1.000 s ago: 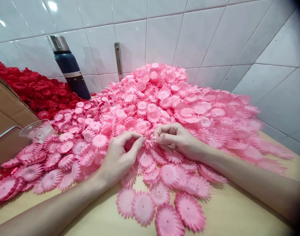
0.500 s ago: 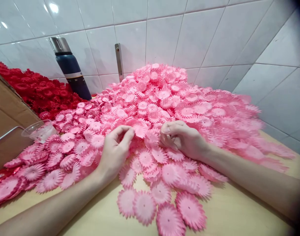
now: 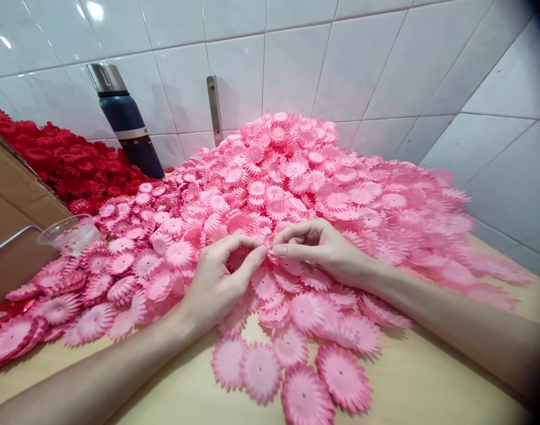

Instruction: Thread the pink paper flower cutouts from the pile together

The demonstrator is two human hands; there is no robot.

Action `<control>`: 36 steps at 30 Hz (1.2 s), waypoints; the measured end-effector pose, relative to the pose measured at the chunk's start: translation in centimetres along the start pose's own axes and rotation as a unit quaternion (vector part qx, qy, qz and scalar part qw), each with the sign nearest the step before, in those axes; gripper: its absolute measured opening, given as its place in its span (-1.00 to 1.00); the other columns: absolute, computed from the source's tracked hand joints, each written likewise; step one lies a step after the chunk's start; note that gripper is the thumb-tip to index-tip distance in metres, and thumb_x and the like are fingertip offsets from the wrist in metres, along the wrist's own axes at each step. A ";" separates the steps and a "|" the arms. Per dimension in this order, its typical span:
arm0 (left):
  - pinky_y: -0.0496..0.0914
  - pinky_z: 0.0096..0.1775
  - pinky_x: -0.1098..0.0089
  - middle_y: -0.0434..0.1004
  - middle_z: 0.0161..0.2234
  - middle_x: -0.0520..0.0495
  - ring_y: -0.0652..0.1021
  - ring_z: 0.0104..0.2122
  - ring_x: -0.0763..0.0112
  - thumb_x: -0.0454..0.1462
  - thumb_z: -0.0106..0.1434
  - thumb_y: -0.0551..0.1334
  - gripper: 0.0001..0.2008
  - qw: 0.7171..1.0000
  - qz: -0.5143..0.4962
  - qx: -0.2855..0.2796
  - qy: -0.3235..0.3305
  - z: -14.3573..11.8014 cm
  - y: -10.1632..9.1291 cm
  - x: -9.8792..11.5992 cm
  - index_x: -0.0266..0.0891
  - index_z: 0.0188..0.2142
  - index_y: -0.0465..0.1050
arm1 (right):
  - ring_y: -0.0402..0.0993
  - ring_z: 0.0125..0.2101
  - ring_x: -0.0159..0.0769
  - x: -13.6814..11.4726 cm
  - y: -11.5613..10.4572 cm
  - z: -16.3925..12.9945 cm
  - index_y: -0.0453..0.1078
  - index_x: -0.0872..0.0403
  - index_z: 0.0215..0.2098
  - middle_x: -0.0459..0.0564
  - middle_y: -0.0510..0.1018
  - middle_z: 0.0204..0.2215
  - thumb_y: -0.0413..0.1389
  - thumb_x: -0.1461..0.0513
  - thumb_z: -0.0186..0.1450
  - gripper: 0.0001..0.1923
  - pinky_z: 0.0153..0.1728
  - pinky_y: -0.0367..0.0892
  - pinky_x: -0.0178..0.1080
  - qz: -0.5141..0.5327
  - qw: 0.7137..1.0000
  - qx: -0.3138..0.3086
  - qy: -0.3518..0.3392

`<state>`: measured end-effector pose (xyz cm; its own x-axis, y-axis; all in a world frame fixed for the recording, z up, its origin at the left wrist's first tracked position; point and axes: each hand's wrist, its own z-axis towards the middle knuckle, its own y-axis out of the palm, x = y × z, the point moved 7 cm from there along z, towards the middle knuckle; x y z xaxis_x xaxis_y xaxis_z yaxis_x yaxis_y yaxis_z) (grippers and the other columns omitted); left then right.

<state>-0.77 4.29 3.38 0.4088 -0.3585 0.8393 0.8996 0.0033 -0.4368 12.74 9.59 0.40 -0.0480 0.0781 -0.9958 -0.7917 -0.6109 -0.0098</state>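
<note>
Both left hand point(image 3: 221, 280) and right hand point(image 3: 329, 251) — apart earlier — nearly meet.

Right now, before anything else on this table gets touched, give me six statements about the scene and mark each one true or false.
1. The fingertips of the left hand and right hand are close together, by the pink pieces. True.
2. The pink pieces have smooth edges. False: their edges are notched all round.
3. A dark blue bottle stands in front of a tiled wall. True.
4. The right hand is gripping the dark blue bottle. False: neither hand touches it.
5. The red pieces are piled at the left. True.
6. The red pieces fill more of the view than the pink pieces. False: the pink ones fill more.
</note>
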 end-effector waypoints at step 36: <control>0.40 -0.36 0.45 0.61 -0.27 -0.10 0.57 -0.31 0.36 -0.23 0.31 0.21 -0.85 0.999 0.011 -0.044 -0.019 -0.1 0.7 -0.4 -0.25 -0.27 0.53 | 0.01 -0.71 -0.56 0.1 -0.1 -0.1 0.52 0.14 -0.46 -0.23 0.24 -0.74 0.27 0.20 0.14 -0.86 -0.67 -0.12 -0.37 -0.028 1.000 -0.008 -0.002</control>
<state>-0.29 4.33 2.74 0.4346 -0.3234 0.8406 0.8745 -0.0719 -0.4797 12.85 9.58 0.28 -0.0053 0.1153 -0.9933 -0.7838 -0.6173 -0.0674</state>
